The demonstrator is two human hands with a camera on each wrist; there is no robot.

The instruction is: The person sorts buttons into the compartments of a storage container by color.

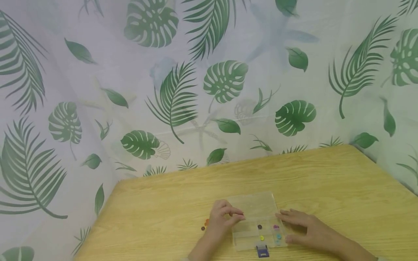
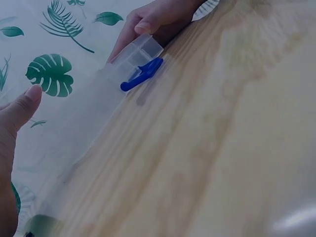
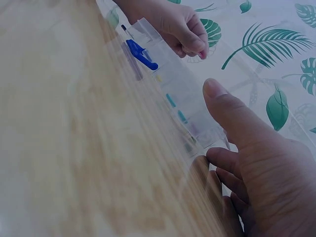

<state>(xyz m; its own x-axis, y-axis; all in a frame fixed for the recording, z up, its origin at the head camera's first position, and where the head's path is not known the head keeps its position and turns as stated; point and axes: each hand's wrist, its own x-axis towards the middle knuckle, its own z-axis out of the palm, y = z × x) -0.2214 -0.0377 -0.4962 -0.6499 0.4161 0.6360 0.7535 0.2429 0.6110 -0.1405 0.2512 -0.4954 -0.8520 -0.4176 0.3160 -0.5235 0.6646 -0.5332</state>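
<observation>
A clear plastic compartment box lies with its lid raised back and a blue latch at the front. Above its left part is my left hand, thumb and forefinger pinched together on a small red piece, mostly hidden by the fingertips. My right hand rests at the box's right side, fingers loosely extended along its edge. Inside the compartments lie a dark button, a yellow button, purple pieces and teal pieces.
Just left of my left hand, partly covered by it, are orange pieces and a dark red piece on the wood-grain table. A leaf-printed white curtain hangs behind the table's back edge and along its sides.
</observation>
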